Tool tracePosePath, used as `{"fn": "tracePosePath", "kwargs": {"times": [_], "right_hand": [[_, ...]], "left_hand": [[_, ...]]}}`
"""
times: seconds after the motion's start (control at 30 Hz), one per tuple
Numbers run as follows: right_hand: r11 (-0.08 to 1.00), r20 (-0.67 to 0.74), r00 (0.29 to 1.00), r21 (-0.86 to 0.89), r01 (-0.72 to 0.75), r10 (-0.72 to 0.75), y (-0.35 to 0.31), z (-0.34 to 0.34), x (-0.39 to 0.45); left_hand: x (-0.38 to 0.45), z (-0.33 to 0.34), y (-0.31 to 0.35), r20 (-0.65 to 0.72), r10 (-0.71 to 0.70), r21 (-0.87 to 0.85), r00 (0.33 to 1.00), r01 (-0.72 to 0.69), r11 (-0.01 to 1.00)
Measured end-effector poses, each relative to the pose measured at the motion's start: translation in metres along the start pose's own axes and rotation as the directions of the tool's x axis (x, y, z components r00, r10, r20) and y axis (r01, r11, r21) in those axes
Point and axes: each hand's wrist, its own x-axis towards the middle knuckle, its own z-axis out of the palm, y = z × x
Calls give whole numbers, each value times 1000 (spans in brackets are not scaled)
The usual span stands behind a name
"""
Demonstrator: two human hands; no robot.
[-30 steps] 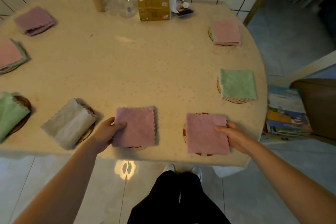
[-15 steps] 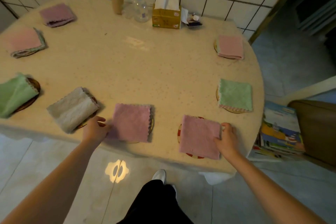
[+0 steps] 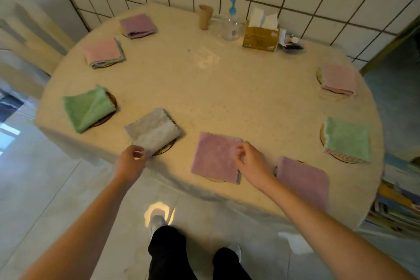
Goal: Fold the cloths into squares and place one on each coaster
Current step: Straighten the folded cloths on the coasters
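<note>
Several folded cloths lie on coasters around a round beige table (image 3: 222, 88). My left hand (image 3: 130, 162) pinches the near corner of the grey-white cloth (image 3: 153, 133), which sits askew on its coaster (image 3: 167, 148). My right hand (image 3: 251, 162) rests at the right edge of the purple cloth (image 3: 214, 158), fingers curled on its top right corner. Another purple cloth (image 3: 303, 177) lies to the right near the table edge. Green cloths (image 3: 88, 108) (image 3: 347, 137) and pink cloths (image 3: 102, 51) (image 3: 338, 78) sit on other coasters, with a mauve one (image 3: 137, 25) at the back left.
Against the tiled wall at the back stand a paper cup (image 3: 205, 16), a pump bottle (image 3: 230, 21) and a tissue box (image 3: 261, 34). A stack of books (image 3: 395, 202) sits right of the table. My legs and shoes are below on the tiled floor.
My view has swung left. My left hand left the purple cloth and took the grey-white cloth's corner. My right hand left the right purple cloth and went to the middle one.
</note>
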Motion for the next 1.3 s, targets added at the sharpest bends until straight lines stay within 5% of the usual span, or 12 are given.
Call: {"fn": "tracePosePath", "kwargs": {"times": [0.37,0.6,0.8,1.03,1.17,1.3], "right_hand": [[997,69,995,16,-76,74,-145,116,86],[982,63,987,-132,-135,145,-174,140,128],[964,132,960,-139,-228,246,-175,149,156],[888,358,825,-28,-460,438,-185,142,177],[887,510,776,52,-458,371,-193,136,181],[873,581,754,147,-466,305,-192,132,176]], "left_hand": [[99,-138,-60,-36,-132,-76,991,129,989],[162,-170,-54,-157,-230,-131,961,210,969],[201,-167,-42,-97,-315,-191,944,293,937],[232,-169,-38,-26,-539,-388,842,489,781],[241,-179,-32,1,-509,-423,861,462,780],[244,-191,-21,211,-300,-564,930,366,740]]}}
